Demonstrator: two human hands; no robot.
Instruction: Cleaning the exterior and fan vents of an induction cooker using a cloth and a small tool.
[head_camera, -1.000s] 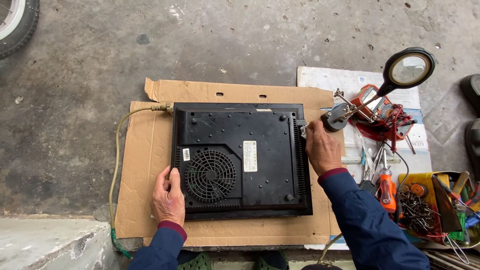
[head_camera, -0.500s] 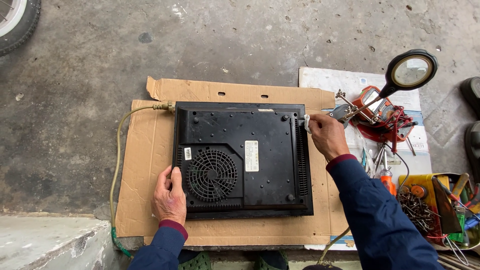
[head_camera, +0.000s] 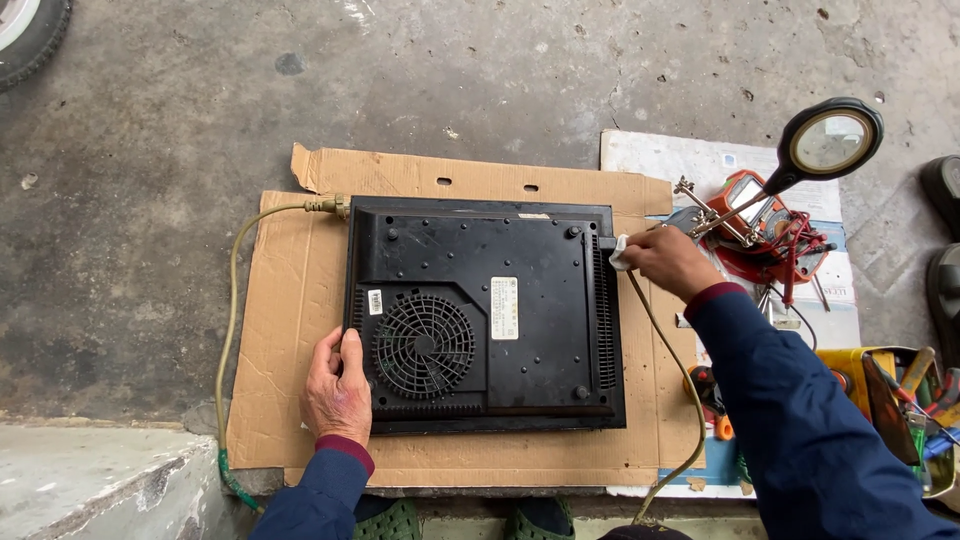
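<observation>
Lower centre of the frame, we see the left hand (head_camera: 337, 392) flat on the near left edge of the black appliance (head_camera: 485, 312), fingers stretched open and pressed on the casing, gripping nothing. That appliance lies upside down in the middle of the picture: a matte black plastic rectangle with a round slotted fan grille (head_camera: 424, 346), a pale label, small screw holes and ribbed vents along its right side. It sits on a sheet of brown corrugated cardboard (head_camera: 290, 300), torn and ragged at its upper left corner, with bare margin on the left and near sides. A yellowed power cord (head_camera: 232, 300) curves off the upper left corner onto rough grey concrete (head_camera: 150, 130), which lies open across the top. Right of centre, the right hand (head_camera: 665, 260) pinches a small white scrap (head_camera: 619, 252) against the appliance's upper right edge, fingers closed on it. Beyond it, upper right, stands a round magnifier (head_camera: 830, 140) on clip arms, crowding that side.
</observation>
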